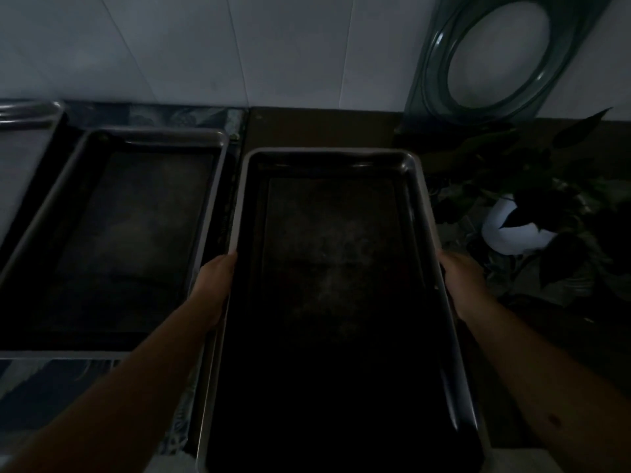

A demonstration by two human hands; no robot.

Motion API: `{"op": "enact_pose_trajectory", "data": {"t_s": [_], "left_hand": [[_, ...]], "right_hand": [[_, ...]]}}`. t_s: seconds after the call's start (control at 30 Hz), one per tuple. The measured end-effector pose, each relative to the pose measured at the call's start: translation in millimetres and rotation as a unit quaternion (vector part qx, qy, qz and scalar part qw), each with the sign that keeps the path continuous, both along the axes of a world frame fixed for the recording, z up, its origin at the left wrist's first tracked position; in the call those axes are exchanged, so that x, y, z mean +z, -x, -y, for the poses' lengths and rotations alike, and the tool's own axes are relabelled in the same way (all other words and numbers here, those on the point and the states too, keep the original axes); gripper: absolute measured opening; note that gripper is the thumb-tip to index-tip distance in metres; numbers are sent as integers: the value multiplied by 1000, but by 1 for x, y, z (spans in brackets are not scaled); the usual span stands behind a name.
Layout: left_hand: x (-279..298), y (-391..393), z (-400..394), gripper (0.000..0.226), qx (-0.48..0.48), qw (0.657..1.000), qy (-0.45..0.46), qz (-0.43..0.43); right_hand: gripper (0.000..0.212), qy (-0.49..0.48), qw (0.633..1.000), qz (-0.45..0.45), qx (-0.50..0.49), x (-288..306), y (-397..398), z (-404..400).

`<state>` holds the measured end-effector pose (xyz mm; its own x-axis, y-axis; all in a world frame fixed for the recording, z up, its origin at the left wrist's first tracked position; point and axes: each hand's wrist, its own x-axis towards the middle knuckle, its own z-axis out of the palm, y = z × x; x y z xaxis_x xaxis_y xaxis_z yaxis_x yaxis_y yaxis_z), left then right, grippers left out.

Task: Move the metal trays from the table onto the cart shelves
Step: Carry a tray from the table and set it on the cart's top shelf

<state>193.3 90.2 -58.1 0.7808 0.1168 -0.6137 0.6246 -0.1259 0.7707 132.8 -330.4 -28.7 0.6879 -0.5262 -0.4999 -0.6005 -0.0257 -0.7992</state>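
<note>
Dim light; detail is limited. The large rectangular metal tray with a dark, stained bottom and rolled grey rim (pixel 336 285) sits lengthwise in front of me, its far short edge pointing at the wall. I hold it by its two long sides. My left hand (pixel 216 285) grips the left rim about halfway along, thumb on the rim's top edge, the fingers hidden beneath. My right hand (pixel 461 281) grips the right rim at the same level, fingers likewise out of sight under the edge. I cannot tell whether the tray rests on a surface or is lifted clear.

Just to its left, a second rectangular metal tray (pixel 119 233) of the same kind lies flat on the tabletop with a blue patterned cover (pixel 51 377). A third tray's grey rim (pixel 24 155) shows at the far left edge.

To the right, near the tray, stands a dark-leaved plant in a white pot (pixel 512 230). Behind it, a green translucent panel with an oval opening (pixel 440 56) leans against the white tiled wall (pixel 205 46).
</note>
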Motion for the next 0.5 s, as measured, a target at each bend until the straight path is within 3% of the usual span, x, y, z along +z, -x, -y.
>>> {"op": "enact_pose_trajectory", "data": {"t_s": [0.23, 0.3, 0.5], "left_hand": [[2, 54, -12, 31, -12, 997, -50, 63], [9, 66, -12, 24, 6, 997, -47, 67], [34, 150, -43, 32, 162, 984, -42, 58]], "right_hand": [[27, -25, 999, 0, 33, 23, 30, -6], [36, -28, 997, 5, 65, 27, 21, -7], [25, -18, 983, 33, 179, 31, -5, -54]]}}
